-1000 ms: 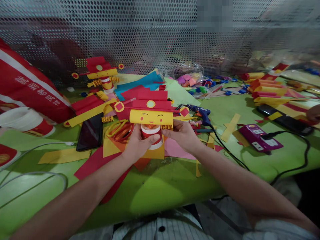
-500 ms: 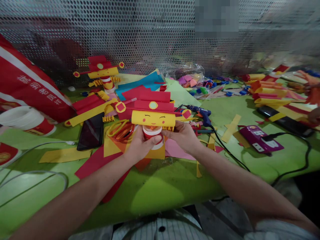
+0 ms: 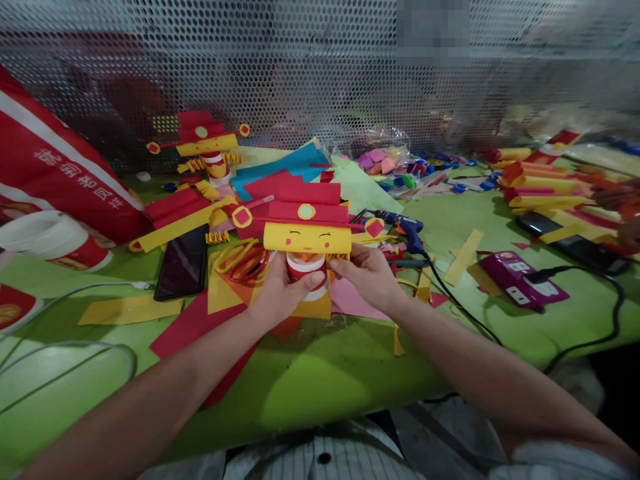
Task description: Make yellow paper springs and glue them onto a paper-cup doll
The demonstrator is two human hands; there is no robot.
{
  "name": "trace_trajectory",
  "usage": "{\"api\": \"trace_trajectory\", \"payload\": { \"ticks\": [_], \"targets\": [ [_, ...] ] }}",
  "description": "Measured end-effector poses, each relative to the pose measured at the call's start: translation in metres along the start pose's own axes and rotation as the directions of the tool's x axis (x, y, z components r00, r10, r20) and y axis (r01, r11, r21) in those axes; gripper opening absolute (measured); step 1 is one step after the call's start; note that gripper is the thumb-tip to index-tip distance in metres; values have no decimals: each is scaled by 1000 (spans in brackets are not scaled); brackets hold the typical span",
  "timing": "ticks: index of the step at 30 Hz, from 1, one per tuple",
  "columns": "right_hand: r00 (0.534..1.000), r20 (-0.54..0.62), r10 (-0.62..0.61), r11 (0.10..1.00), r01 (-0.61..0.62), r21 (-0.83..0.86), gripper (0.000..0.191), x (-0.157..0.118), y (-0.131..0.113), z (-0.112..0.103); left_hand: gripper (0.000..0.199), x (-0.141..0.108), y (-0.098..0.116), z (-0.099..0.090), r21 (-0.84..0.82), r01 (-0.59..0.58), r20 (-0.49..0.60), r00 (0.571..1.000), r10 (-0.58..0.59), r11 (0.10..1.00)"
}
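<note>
A paper figure (image 3: 307, 237) with a yellow smiling face and a wide red hat stands upright before me, its body a red and white paper cup (image 3: 300, 268). My left hand (image 3: 283, 290) is wrapped around the cup from the left, thumb across its front. At the cup's right side, my right hand (image 3: 367, 273) pinches a folded yellow paper strip (image 3: 339, 256), which the fingers partly hide. Red and yellow paper sheets (image 3: 225, 283) and orange-handled scissors (image 3: 250, 267) lie behind and beneath.
A similar finished-looking figure (image 3: 207, 147) stands at the back left. Around lie a phone (image 3: 181, 263), stacked paper cups (image 3: 55, 240), a red bag (image 3: 65, 160), a blue glue gun (image 3: 407, 230), a purple power socket (image 3: 523, 279) and its black cable. Another person's hand (image 3: 627, 233) shows at far right.
My right hand shifts very slightly at the yellow strip, while my left keeps its hold on the cup. The other person's hands at far right have moved.
</note>
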State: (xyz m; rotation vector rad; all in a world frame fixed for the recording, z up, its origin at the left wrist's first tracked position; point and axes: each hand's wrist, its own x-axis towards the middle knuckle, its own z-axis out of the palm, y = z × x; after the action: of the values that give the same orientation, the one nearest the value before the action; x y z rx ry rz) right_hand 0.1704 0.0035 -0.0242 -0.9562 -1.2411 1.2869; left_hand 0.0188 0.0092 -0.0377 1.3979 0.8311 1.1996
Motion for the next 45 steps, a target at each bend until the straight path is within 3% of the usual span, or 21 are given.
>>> {"api": "trace_trajectory", "payload": {
  "ticks": [11, 20, 45],
  "targets": [
    [998, 20, -54, 997, 55, -45, 30, -2, 3, -1, 56, -3, -10, -4, 148, -74, 10, 997, 74, 986],
    [991, 51, -122, 987, 126, -96, 20, -2, 6, -3, 59, -2, -6, -2, 149, -170, 56, 985, 164, 974],
    [981, 77, -180, 970, 190, -151, 17, -4, 7, -1, 44, -1, -7, -3, 110, -186, 49, 982, 181, 976]
  ]
}}
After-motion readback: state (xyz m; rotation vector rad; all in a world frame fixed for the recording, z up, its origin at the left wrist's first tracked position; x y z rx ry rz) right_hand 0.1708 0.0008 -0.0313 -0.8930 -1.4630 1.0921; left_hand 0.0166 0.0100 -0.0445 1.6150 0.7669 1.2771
